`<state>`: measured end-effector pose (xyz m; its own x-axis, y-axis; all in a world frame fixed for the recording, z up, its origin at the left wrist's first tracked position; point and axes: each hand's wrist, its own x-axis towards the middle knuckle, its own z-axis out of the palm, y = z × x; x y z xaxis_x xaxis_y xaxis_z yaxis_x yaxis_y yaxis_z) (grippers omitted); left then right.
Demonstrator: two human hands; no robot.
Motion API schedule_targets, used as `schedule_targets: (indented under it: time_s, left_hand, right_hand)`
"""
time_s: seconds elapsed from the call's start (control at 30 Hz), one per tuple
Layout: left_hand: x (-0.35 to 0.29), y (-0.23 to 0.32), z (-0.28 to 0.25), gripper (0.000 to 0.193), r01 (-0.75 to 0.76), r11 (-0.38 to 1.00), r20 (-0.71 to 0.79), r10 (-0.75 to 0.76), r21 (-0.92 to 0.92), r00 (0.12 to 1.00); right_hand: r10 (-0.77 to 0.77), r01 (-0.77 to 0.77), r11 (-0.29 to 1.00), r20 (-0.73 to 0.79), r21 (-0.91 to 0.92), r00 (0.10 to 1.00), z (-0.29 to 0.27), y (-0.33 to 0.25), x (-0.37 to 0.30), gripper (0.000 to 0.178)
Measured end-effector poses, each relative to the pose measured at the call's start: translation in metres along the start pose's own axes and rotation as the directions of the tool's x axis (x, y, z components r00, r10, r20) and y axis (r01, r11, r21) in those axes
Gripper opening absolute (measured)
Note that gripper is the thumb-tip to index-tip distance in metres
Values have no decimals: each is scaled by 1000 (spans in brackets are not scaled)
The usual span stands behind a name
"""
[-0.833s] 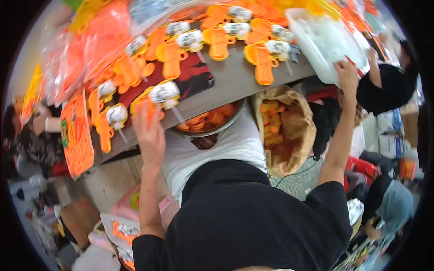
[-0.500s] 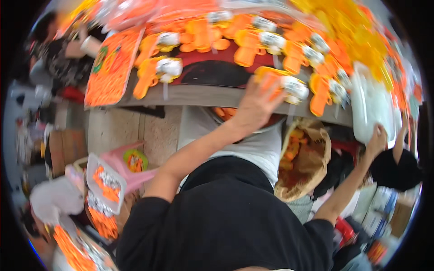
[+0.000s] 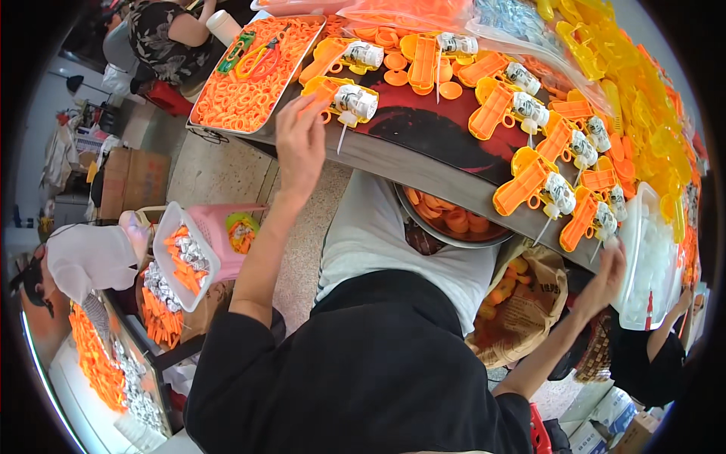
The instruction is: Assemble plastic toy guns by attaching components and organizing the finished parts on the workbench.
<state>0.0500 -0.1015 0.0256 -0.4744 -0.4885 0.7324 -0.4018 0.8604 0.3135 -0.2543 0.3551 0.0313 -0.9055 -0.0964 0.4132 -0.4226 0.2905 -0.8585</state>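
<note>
Orange toy guns, each with a yellow part and a white printed drum, lie in a loose row along the table; thin white sticks point down from several of them. At the left end, my left hand point(image 3: 301, 147) has its fingers closed on the handle of one toy gun point(image 3: 348, 100). My right hand point(image 3: 607, 276) is beside the nearest right-hand toy gun point(image 3: 581, 219), fingers pinched together; what they hold, if anything, is too small to make out. Just right of it stands a clear plastic tub point(image 3: 643, 250) of whitish, translucent pieces.
A tray point(image 3: 195, 113) of orange rings with cutters on top stands at the left. Yellow parts point(image 3: 605, 68) are heaped at the far right. A bowl point(image 3: 461, 240) of orange parts is under the table edge, beside a brown paper bag point(image 3: 544, 318). Other people work nearby.
My left hand has moved left from a middle toy gun to the leftmost near one. My right hand has come off the tub's edge toward the toy guns. The view has turned.
</note>
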Motion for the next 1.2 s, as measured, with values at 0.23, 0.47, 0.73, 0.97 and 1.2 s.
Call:
schedule_targets:
  time_s: [0.23,0.47,0.73,0.97,1.2]
  left_hand:
    - [76,30,73,20,-147,956,95,176,-254,980]
    - [151,-8,182,27,19,1000,414,-21,8,910]
    - [175,-16,179,26,190,940,442,-48,-283,896]
    - [160,-9,107,30,163,887,558,121,-432,821]
    - [100,17,72,22,28,953,671,192,-302,716]
  right_hand:
    - [-164,54,967,444,250,881,154,-102,-58,8]
    - [-149,-37,969,693,245,705,169,-119,-113,9]
    - [-26,-83,987,655,135,755,123,-101,-119,8]
    - [16,-187,966,679,179,734,139,-101,-119,8]
    - [56,-298,930,717,216,695,140,-92,-120,9]
